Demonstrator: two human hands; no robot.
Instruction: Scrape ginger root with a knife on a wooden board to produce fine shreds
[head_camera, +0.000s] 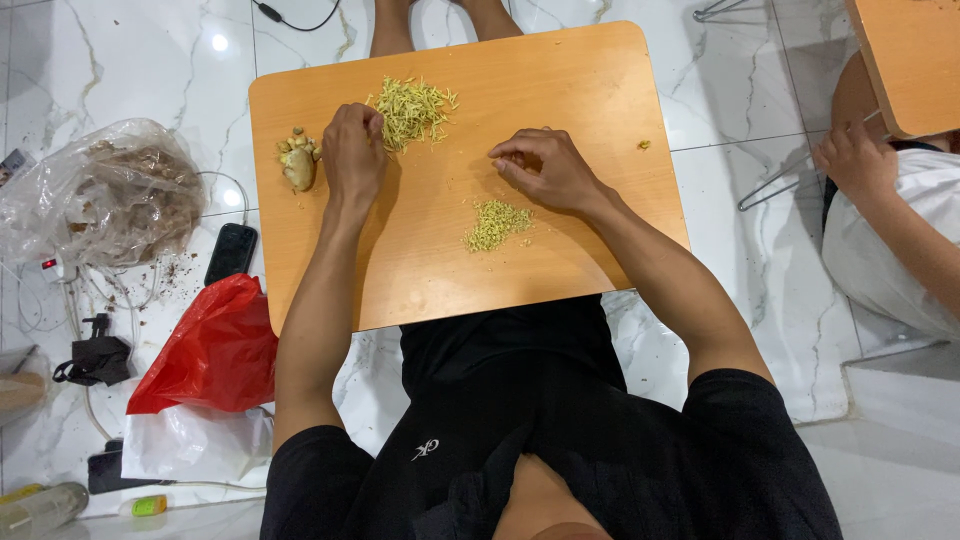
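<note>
Sorting of small plant bits appears to be in hand on the wooden lap table. The left hand is curled shut at the near edge of the pile of pale green shreds, close to the far edge; what it grips cannot be told. The right hand is pinched closed mid-board, just beyond the smaller pile of fine bits. A ginger-like root lies by the left edge. Judged from this, fine fingertip picking is called for next. Bare board is left along the right and near edges.
</note>
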